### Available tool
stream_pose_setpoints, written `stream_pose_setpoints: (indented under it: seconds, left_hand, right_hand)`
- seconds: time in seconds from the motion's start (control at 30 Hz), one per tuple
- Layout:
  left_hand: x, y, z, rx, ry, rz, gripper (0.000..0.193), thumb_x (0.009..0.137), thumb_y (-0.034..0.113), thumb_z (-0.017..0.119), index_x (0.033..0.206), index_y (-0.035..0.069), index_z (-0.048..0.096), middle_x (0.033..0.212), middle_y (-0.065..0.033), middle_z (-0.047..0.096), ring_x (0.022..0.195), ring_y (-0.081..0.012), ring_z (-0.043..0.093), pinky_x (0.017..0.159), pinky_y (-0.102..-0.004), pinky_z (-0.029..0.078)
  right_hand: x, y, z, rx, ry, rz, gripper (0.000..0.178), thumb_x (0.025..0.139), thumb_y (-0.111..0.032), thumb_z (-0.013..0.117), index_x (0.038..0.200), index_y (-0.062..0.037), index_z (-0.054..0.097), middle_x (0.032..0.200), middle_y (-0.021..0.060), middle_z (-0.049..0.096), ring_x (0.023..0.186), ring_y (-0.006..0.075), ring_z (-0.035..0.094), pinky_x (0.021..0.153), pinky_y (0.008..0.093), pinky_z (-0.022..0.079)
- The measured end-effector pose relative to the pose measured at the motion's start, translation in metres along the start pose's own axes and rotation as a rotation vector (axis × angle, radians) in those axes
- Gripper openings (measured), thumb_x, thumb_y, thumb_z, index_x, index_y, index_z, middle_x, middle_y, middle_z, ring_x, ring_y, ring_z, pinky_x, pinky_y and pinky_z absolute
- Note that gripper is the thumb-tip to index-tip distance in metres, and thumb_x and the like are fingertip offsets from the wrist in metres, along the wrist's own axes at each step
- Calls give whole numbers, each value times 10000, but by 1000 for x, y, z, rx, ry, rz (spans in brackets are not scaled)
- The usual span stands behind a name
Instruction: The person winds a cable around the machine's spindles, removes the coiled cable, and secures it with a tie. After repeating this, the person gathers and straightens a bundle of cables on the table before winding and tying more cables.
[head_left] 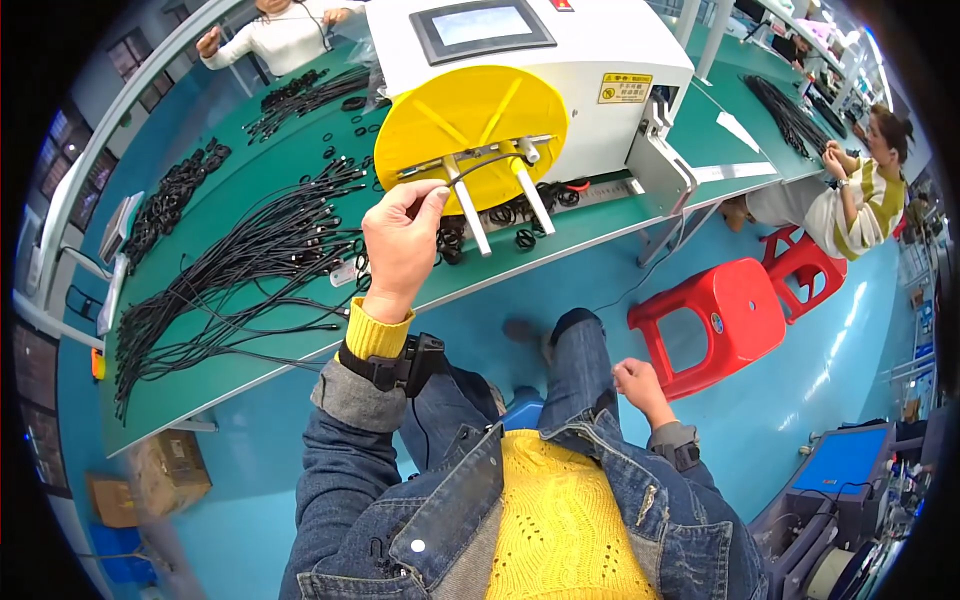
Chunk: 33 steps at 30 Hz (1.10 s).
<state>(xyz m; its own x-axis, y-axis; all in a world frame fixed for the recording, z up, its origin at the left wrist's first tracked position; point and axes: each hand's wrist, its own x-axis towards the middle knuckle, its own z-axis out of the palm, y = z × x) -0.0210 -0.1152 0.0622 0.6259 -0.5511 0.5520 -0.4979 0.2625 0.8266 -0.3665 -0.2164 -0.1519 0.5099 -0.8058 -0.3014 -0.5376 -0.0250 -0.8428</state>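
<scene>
Now my left hand point(400, 245) pinches the black cable point(478, 162) at the yellow disc point(470, 115); right hand point(640, 385) rests loosely curled, empty, on my knee. Next, I judge: feed cable between pegs point(470, 205).

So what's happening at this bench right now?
A seated person reaches up with the left hand, fingertips pinching a thin black cable at the yellow disc on the front of a white machine. The disc carries white pegs that the cable runs between. The right hand rests on the person's knee, holding nothing. Bundles of black cables lie spread on the green table, and small coiled loops sit below the disc. Other people work nearby.
</scene>
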Motion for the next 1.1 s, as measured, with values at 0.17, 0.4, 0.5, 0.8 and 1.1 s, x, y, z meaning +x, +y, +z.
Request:
stream_pose_setpoints:
  seconds: [0.17, 0.4, 0.5, 0.8, 1.1]
  left_hand:
    - [5, -4, -2, 22, -15, 8, 110, 804, 55, 646, 880, -25, 653, 689, 1, 601, 586, -39, 468, 522, -193, 387]
    - [5, 12, -3, 214, 33, 218, 139, 794, 61, 657, 908, -17, 654, 687, -71, 612, 572, -125, 524, 534, -234, 423]
    - [-1, 24, 0, 430, 27, 397, 151, 790, 66, 661, 918, -13, 653, 684, -106, 601, 567, -176, 541, 541, -252, 436]
    - [-20, 32, 4, 474, 0, 420, 217, 802, 56, 638, 1013, 2, 631, 672, -111, 554, 542, -201, 517, 518, -282, 427]
    - [-30, 24, 4, 510, -29, 395, 278, 827, 41, 597, 1100, -8, 585, 688, -121, 554, 557, -219, 516, 503, -295, 414]
  right_hand:
    - [-4, -13, 10, 27, -74, -19, 228, 823, -209, 563, 792, 11, 613, 614, 53, 597, 547, 118, 569, 520, 280, 453]
    - [-1, -20, 17, -10, -115, -17, 232, 819, -209, 569, 786, 16, 612, 631, 58, 605, 570, 124, 576, 536, 279, 457]
    - [-4, -10, 14, 19, -99, -6, 227, 817, -208, 568, 787, 13, 613, 632, 56, 606, 569, 128, 577, 538, 284, 458]
    - [6, -8, 15, 10, -102, -20, 214, 812, -203, 565, 781, 4, 608, 620, 55, 600, 561, 130, 575, 534, 293, 455]
    - [24, -38, 4, 36, -113, -60, 188, 833, -167, 551, 749, -3, 586, 613, 18, 565, 539, 84, 528, 497, 243, 430]
